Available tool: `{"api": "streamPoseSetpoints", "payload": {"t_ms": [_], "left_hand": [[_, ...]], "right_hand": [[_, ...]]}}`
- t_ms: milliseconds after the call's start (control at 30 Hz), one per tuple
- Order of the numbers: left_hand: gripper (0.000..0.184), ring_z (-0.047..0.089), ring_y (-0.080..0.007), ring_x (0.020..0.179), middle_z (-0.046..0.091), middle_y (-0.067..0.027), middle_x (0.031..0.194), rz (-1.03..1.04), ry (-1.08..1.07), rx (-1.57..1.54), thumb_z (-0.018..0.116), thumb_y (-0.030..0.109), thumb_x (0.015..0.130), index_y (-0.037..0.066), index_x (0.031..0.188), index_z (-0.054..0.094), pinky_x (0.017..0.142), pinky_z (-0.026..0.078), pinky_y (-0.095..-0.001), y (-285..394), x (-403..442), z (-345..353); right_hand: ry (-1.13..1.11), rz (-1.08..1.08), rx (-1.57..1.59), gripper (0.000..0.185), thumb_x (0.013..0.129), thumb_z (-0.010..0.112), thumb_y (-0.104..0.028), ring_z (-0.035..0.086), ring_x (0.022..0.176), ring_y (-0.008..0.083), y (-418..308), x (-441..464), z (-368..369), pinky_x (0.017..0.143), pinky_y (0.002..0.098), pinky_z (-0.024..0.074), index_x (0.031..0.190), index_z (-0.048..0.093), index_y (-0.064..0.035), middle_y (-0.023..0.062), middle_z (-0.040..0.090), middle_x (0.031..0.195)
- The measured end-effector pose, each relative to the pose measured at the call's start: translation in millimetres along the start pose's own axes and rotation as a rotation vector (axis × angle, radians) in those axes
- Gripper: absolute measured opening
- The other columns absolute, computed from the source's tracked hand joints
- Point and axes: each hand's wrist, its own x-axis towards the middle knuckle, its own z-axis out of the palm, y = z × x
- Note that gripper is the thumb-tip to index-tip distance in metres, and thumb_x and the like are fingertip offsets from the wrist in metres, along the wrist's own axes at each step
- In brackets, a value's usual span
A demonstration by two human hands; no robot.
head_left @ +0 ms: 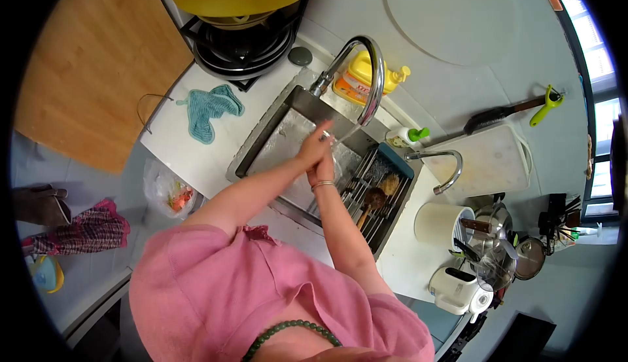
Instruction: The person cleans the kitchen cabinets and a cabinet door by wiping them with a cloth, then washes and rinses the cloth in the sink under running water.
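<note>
Both hands meet over the steel sink (pixel 281 138), close to the stream of water falling from the curved chrome faucet (pixel 374 67). My left hand (pixel 313 147) lies over the other one, with a ring on a finger. Beneath and against it is my right hand (pixel 322 167), with a bracelet at the wrist. The fingers overlap, so what is between the palms is hidden. To the right of the hands, a dark rack (pixel 356 188) in the sink carries a brown round-headed brush (pixel 374 199).
Behind the sink stand a yellow detergent bottle (pixel 358 77) and a green-topped bottle (pixel 402 137). A teal cloth (pixel 208 110) lies on the left counter near the stove (pixel 245 51). At the right are a white container (pixel 438 224), a cutting board (pixel 487 162) and a white kettle (pixel 454 289).
</note>
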Motion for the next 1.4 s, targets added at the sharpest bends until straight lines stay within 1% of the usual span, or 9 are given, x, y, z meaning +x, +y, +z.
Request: {"api": "streamPoseSetpoints", "payload": {"t_ms": [33,167,367,433,733,967,1067,1167,1400], "left_hand": [[0.046,0.038,-0.026,0.128,0.043,-0.0137,0.136,0.023,0.055,0.088,0.051,0.016,0.09,0.012,0.135,0.042,0.105,0.03,-0.0306,-10,12,-9],[0.044,0.031,-0.0247,0.133,0.039,-0.0134,0.14,0.051,-0.03,-0.098,0.047,0.009,0.09,0.005,0.134,0.042,0.108,0.024,-0.0305,8,-33,3],[0.031,0.042,-0.0293,0.125,0.051,-0.0151,0.128,0.483,-0.056,0.456,0.046,0.008,0.09,0.002,0.119,0.053,0.103,0.03,-0.033,23,-21,-8],[0.022,0.058,-0.0244,0.099,0.062,-0.0116,0.104,-0.021,-0.059,0.109,0.045,0.015,0.093,0.001,0.102,0.059,0.087,0.042,-0.032,31,-15,1],[0.039,0.043,-0.013,0.057,0.048,-0.0026,0.062,-0.276,0.263,-0.495,0.042,0.034,0.097,0.005,0.073,0.052,0.055,0.038,-0.0282,7,4,30],[0.037,0.048,-0.0116,0.061,0.052,-0.0025,0.068,-0.354,-0.142,-1.013,0.051,0.039,0.092,0.005,0.077,0.054,0.056,0.041,-0.0291,-20,19,12],[0.029,0.058,-0.0117,0.082,0.061,-0.003,0.093,-0.287,0.053,-0.387,0.062,0.024,0.087,0.003,0.106,0.057,0.069,0.048,-0.0278,1,12,15],[0.028,0.058,-0.0104,0.083,0.062,-0.0024,0.095,-0.335,-0.186,-0.332,0.062,0.022,0.086,0.003,0.107,0.059,0.07,0.048,-0.0265,-12,-3,-2],[0.028,0.059,-0.0136,0.075,0.064,-0.0046,0.087,-0.421,-0.036,-0.47,0.067,0.019,0.079,0.001,0.1,0.063,0.067,0.047,-0.0253,-34,11,-43]], "right_hand": [[0.442,-0.07,-0.173,0.041,0.094,0.048,-0.028,0.053,0.104,0.0182,5,-15,38,0.085,0.0319,0.0453,0.129,0.046,-0.0088,0.0044,0.053,0.12],[0.408,-0.18,-0.181,0.037,0.094,0.046,-0.023,0.054,0.103,0.0213,-26,4,38,0.084,0.0327,0.0477,0.127,0.047,-0.0051,0.007,0.053,0.121],[0.53,0.166,-0.165,0.035,0.093,0.046,-0.035,0.058,0.099,0.0237,-25,16,16,0.085,0.0358,0.0482,0.112,0.054,-0.0063,0.0101,0.059,0.11],[0.643,0.159,-0.252,0.041,0.092,0.046,-0.041,0.058,0.099,0.0233,-27,9,39,0.085,0.036,0.0488,0.11,0.055,-0.0056,0.0093,0.061,0.106],[0.786,-0.054,-0.38,0.048,0.096,0.033,-0.046,0.059,0.093,0.0237,-22,15,32,0.079,0.0365,0.0494,0.112,0.057,-0.0077,0.0083,0.06,0.107],[0.75,-0.135,-0.61,0.043,0.095,0.041,-0.036,0.056,0.088,0.0185,-25,-12,49,0.078,0.0293,0.0454,0.111,0.057,0.0004,0.0078,0.06,0.099],[0.639,-0.214,-0.816,0.033,0.092,0.051,-0.024,0.055,0.087,0.0165,-29,-8,28,0.076,0.0295,0.0452,0.116,0.054,-0.0014,0.0079,0.059,0.1],[0.644,-0.301,-0.869,0.029,0.089,0.055,-0.015,0.055,0.082,0.0149,-44,5,-4,0.074,0.03,0.0454,0.114,0.054,0.001,0.0077,0.06,0.098],[0.772,-0.222,-0.796,0.023,0.091,0.054,-0.016,0.059,0.078,0.0176,-82,4,-5,0.071,0.0308,0.047,0.104,0.06,0.0016,0.0077,0.064,0.093]]}}
